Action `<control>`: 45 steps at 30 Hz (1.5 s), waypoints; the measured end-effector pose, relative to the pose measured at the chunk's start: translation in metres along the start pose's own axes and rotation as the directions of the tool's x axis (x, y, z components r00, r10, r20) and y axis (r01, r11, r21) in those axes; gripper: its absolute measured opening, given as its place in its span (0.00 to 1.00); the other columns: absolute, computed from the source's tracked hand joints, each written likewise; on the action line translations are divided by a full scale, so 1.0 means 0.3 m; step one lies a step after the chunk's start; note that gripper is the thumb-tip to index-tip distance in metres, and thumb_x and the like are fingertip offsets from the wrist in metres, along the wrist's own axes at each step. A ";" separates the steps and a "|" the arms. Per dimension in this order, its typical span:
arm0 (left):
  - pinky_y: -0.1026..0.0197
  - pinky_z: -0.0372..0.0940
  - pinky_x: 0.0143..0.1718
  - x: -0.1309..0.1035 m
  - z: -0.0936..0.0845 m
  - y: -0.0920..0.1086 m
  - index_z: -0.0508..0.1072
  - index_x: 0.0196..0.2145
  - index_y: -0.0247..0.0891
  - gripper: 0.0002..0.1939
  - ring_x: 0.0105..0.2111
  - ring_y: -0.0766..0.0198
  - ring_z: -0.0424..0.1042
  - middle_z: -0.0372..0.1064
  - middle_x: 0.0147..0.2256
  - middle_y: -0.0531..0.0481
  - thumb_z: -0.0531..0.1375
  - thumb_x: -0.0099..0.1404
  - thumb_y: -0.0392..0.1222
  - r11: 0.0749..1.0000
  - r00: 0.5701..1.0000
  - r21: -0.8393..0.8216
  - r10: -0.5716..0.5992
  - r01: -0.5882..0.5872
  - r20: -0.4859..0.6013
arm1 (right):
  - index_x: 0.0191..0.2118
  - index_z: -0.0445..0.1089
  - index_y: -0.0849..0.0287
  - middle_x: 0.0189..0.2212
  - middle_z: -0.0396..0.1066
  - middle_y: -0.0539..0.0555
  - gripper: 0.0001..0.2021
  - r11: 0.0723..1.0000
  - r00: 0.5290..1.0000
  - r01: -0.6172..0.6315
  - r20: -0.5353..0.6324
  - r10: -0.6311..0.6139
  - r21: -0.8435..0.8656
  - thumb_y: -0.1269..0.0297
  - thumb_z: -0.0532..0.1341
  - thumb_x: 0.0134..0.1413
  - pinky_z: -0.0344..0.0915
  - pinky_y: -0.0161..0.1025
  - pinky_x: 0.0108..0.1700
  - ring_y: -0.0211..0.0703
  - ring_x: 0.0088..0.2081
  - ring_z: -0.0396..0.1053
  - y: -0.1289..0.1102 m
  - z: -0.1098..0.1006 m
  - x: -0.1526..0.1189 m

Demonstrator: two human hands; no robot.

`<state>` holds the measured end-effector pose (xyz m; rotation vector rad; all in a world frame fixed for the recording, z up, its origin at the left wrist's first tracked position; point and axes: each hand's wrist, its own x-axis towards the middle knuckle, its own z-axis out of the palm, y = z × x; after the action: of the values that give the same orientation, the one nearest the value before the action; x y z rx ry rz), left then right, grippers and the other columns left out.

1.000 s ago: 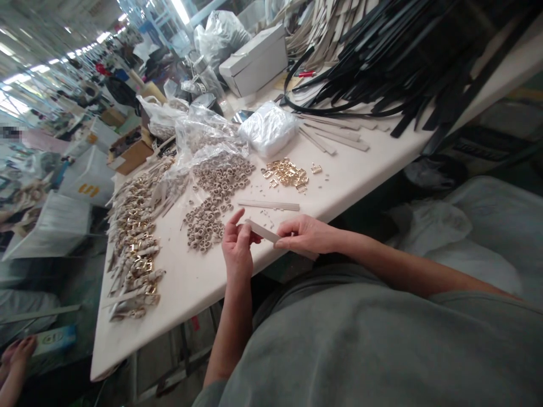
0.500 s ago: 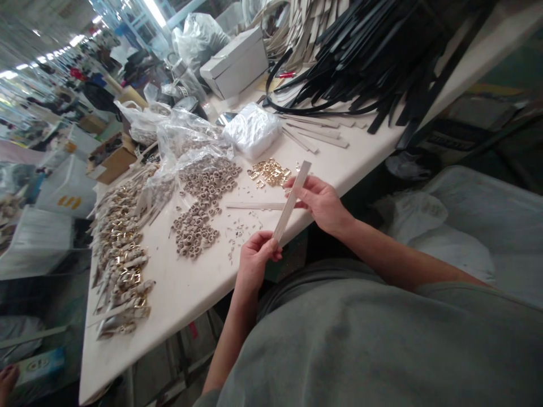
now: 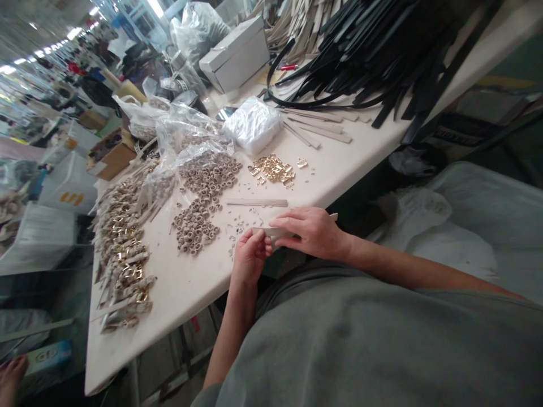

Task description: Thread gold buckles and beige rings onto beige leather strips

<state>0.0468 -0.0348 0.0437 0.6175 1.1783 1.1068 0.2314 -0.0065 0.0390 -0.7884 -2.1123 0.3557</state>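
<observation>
A beige strap (image 3: 275, 232) lies across both my hands at the table's front edge. My left hand (image 3: 249, 254) pinches its left end between thumb and fingers. Over the middle of the strap is my right hand (image 3: 316, 233), thumb and fingers closed around it and hiding much of it; the far end pokes out past the knuckles. Just beyond, another beige strap (image 3: 257, 202) rests flat on the table. Gold buckles (image 3: 274, 168) form a small pile behind that one. Many small beige loops (image 3: 197, 230) are heaped to the left.
Finished-looking straps with gold buckles (image 3: 127, 249) line the table's left side. Clear plastic bags (image 3: 186, 133), a wrapped white packet (image 3: 253, 125) and a white box (image 3: 235, 53) stand farther back. Black straps (image 3: 382, 51) hang over the right edge. Another person's hand (image 3: 13, 373) shows at lower left.
The held strap has swung from steeply upright to nearly level. My right hand has moved down and toward the left hand, turning its back upward.
</observation>
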 end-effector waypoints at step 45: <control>0.63 0.65 0.36 -0.003 -0.059 -0.020 0.76 0.27 0.36 0.15 0.28 0.65 0.70 0.73 0.25 0.51 0.65 0.61 0.51 0.863 0.940 0.403 0.340 -0.304 -0.019 | 0.41 0.73 0.60 0.31 0.75 0.52 0.08 1.000 0.997 0.001 -0.083 -0.001 -0.005 0.61 0.62 0.63 0.62 0.35 0.34 0.41 0.32 0.72 0.002 0.057 0.015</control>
<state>0.0324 -0.0405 0.0332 1.1226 1.4275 1.1919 0.2163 -0.0027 0.0309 -0.7919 -2.0363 0.3120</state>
